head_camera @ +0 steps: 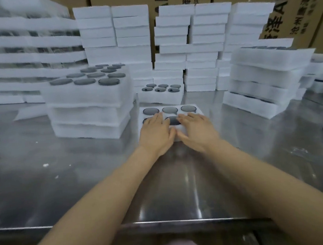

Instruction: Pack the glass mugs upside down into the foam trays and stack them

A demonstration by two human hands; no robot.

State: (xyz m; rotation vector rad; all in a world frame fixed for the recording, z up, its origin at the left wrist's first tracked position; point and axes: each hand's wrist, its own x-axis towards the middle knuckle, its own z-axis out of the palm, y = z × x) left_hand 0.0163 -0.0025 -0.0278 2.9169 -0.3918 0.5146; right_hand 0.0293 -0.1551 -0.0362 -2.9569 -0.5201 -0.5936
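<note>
Pressing open L hand & R hand flat on foam tray, mugs base-up, lengthwise along worktop's near edge.

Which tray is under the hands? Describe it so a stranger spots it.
On the steel table, right of the tall foam stack, one low foam tray lies nearest the person. Only it has the left hand and right hand flat on its mugs.

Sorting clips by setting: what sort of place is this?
Probably a factory packing station: stacks of white foam trays, large brown cardboard cartons behind, and a stainless steel worktable.
</note>
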